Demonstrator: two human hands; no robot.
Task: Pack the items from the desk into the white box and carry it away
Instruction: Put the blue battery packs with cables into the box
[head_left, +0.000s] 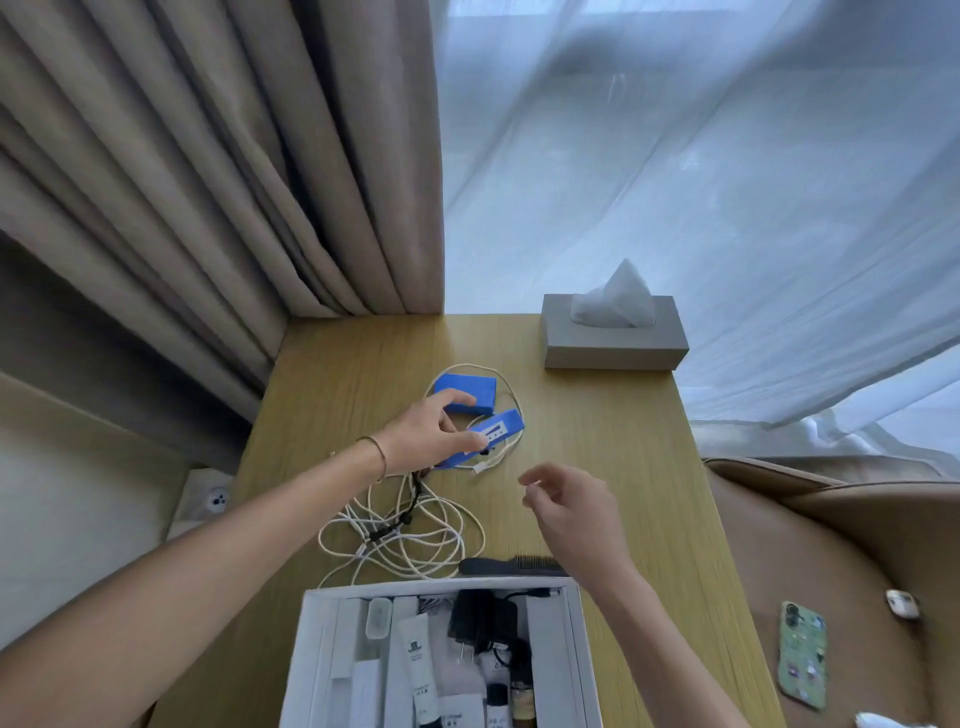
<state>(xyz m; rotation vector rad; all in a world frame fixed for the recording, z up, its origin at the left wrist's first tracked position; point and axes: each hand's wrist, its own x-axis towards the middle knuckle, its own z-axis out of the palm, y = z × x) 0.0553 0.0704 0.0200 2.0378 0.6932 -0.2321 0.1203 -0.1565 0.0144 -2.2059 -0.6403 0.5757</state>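
White box (576, 649) nearest me at tabletop (623, 441) edge, cardboard, open, packed with tubes, bottles, black charger. Black plastic comb (511, 565) just beyond its far rim. Tangle of thin white cables (405, 540) left of comb. My right hand (571, 512) hovers empty, fingers loosely curled. My left hand (434, 434) pinches flat blue pack (493, 431); second blue block (467, 392) just behind. Grey rectangular tissue box (613, 338) farthest, soft tissue peaked.
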